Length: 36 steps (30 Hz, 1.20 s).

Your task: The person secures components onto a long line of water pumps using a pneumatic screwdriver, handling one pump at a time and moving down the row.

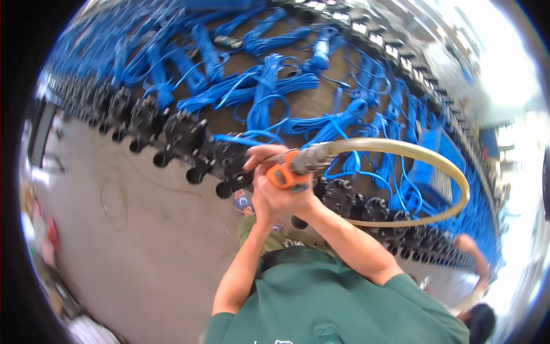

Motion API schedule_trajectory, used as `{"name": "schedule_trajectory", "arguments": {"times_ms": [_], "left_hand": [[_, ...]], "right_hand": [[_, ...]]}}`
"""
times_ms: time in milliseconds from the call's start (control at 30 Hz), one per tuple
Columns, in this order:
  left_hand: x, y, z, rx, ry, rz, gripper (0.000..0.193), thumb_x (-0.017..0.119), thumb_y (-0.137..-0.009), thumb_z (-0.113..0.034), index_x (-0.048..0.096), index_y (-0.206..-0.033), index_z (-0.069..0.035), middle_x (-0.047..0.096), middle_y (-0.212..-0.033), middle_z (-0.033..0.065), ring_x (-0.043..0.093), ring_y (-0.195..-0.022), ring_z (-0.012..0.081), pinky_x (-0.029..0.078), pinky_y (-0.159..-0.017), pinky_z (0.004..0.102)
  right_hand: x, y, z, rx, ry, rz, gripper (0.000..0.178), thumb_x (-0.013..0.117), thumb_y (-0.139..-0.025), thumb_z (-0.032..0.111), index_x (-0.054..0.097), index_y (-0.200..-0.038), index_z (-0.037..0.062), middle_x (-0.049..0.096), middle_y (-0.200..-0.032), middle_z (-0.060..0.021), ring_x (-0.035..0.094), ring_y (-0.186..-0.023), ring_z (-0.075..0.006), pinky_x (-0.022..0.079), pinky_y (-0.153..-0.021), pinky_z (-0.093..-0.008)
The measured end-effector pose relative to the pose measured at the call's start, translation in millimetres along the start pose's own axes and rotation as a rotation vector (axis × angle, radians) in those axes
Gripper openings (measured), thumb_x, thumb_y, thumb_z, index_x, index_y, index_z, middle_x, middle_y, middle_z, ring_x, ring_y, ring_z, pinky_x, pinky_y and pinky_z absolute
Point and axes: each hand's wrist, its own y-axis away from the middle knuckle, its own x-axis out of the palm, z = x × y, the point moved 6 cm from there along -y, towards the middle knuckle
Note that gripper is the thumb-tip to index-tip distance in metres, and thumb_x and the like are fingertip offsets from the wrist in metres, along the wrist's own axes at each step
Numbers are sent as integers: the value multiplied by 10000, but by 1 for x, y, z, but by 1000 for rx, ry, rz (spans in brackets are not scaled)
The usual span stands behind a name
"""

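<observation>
Both my hands are together at the middle of the black fixture row. My right hand [297,199] grips an orange hand tool [282,175] with a grey metal coupling [311,159]. A thick yellowish hose [435,157] loops from the coupling out to the right and back. My left hand [264,198] is closed about the tool's front end, its fingers bent next to a black fixture [231,157]. Motion blur and the hands hide the tool's tip. Just beyond them lie bundles of blue cable [266,94] on a brown surface.
Black fixtures with round knobs [195,175] line the near edge; another row [395,54] runs along the far edge. A blue box [438,160] stands among cables at right. Another person's arm [472,252] reaches in at lower right. Grey floor [137,229] lies left.
</observation>
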Motion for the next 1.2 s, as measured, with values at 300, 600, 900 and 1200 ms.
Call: {"name": "schedule_trajectory", "arguments": {"times_ms": [300,600,900,1200], "left_hand": [[33,13,41,30,-371,335,429,731,-908,-235,588,-1259,-34,654,-1070,86,623,-941,192,510,-831,366],[15,16,32,-49,458,-43,481,757,-856,-176,522,-1247,-25,620,-1049,90,606,-998,179,498,-908,363],[7,17,2,16,-12,26,954,915,-666,-106,337,-1420,-18,710,-1070,93,709,-892,151,572,-792,292],[5,16,-1,57,-27,26,965,927,-662,-150,352,-1426,-21,698,-1119,104,713,-915,168,574,-784,295]], "right_hand": [[0,-8,32,-258,219,143,345,728,-662,57,697,-1006,58,689,-829,-79,666,-712,-215,530,-659,-321],[-3,-6,49,-297,162,47,246,690,-657,24,668,-902,42,631,-703,-58,621,-628,-225,518,-644,-324],[-110,-6,50,-199,179,-328,226,642,-736,-48,663,-959,-18,702,-811,-69,657,-732,-104,522,-674,-254],[-107,3,26,-216,86,-251,224,623,-762,-70,653,-980,-27,689,-875,-91,665,-750,-119,542,-647,-248]]}}
